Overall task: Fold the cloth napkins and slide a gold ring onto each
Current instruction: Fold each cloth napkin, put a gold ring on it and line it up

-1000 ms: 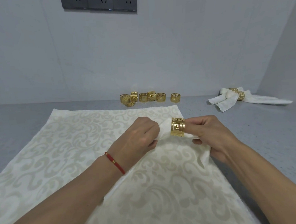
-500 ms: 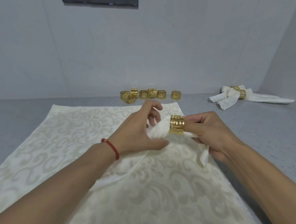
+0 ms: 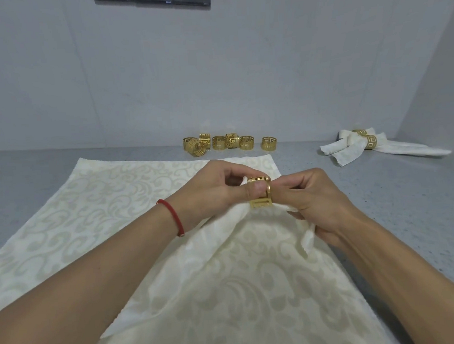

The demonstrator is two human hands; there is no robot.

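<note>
Both hands meet mid-counter (image 3: 384, 214): right hand (image 3: 320, 200) grips the bunched napkin (image 3: 226, 252) behind the gold ring (image 3: 261, 193) to steady it, left hand (image 3: 216, 192) pinches ring and the cloth tip poking through, likely feeding it.

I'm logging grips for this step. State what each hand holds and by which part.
Left hand pinches the gold ring by its band, thumb across its side. Right hand grips the bunched napkin beside the ring.
</note>
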